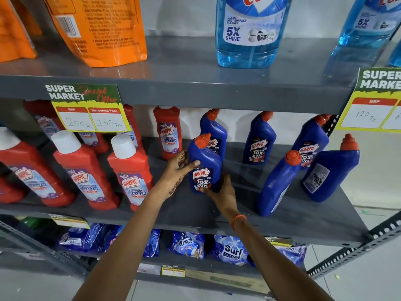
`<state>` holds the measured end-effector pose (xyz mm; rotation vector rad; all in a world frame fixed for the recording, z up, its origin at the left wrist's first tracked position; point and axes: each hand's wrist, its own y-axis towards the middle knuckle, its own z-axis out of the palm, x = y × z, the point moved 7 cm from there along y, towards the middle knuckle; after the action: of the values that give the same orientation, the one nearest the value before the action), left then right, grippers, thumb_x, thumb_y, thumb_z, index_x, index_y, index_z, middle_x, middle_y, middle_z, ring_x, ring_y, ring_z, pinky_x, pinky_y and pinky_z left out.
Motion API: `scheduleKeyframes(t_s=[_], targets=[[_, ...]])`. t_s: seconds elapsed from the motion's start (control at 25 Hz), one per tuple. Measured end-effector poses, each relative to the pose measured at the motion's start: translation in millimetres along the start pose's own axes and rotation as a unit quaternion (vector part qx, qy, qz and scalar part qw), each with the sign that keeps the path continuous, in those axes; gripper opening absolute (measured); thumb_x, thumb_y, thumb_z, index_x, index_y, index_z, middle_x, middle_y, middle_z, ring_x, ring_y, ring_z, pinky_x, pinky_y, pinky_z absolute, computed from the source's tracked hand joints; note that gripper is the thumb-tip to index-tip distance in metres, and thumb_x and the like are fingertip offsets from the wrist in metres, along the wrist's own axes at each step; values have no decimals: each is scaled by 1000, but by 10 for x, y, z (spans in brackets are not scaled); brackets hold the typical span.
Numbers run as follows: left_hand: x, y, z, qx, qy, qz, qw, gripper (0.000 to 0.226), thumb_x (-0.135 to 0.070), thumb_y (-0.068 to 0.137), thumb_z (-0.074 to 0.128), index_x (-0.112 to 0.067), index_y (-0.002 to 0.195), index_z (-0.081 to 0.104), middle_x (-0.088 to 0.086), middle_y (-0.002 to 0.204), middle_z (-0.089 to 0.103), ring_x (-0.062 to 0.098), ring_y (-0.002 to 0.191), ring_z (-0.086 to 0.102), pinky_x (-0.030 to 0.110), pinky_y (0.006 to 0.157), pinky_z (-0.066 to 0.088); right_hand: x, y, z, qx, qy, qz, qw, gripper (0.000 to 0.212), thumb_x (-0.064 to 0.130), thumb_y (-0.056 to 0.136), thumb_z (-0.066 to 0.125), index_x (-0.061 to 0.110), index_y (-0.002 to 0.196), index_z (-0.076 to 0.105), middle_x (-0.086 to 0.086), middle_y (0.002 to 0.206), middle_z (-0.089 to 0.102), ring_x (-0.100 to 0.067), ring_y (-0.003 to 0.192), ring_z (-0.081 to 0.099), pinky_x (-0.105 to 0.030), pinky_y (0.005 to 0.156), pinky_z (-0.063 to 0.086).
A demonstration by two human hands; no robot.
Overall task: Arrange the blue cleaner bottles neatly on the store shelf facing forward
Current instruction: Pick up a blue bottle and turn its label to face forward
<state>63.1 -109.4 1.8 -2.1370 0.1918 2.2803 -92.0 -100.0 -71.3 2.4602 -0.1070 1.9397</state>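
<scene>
Both hands hold one blue cleaner bottle (204,165) with an orange cap, upright on the grey middle shelf (195,211), label facing me. My left hand (181,165) grips its left side; my right hand (222,193) cups its lower right. Right behind it stands another blue bottle (214,131). Further right, two blue bottles (259,139) (310,142) at the back face forward. A front blue bottle (276,183) is turned sideways, and the rightmost blue bottle (329,170) shows its back label.
Red cleaner bottles (130,170) fill the shelf's left half. Light-blue glass-cleaner bottles (249,29) and orange pouches (97,29) sit on the upper shelf. Price tags (91,114) hang from its edge. Detergent packs (230,250) lie below. The shelf's right post (347,255) is close.
</scene>
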Motion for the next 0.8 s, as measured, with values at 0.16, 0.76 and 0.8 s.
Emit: scheduleKeyframes(t_s=[0.16,0.76,0.8], targets=[[-127,-163,135,-50,199,17,979,78,-32,88,57,-22,146,7,1,152,26,13,136,34,29,108,39,413,-243,-142,-64,-58,-101,991,63,2,75,70,3,130,41,-20,128,49,-31,121,47,-39,103,42],[-167,-425,2047,-84,281,89,952,50,-20,75,74,-4,119,55,16,117,65,29,106,61,40,92,49,41,-534,-1948,-170,-24,-159,972,40,-4,83,49,-4,123,46,-25,126,48,-36,123,43,-43,106,37],[-160,-382,2072,-88,287,77,951,51,-20,72,76,-4,116,57,16,114,66,29,104,62,43,90,50,-160,-462,-1903,-113,-27,-117,986,41,-5,82,54,-4,122,46,-25,124,50,-40,118,47,-48,102,40]])
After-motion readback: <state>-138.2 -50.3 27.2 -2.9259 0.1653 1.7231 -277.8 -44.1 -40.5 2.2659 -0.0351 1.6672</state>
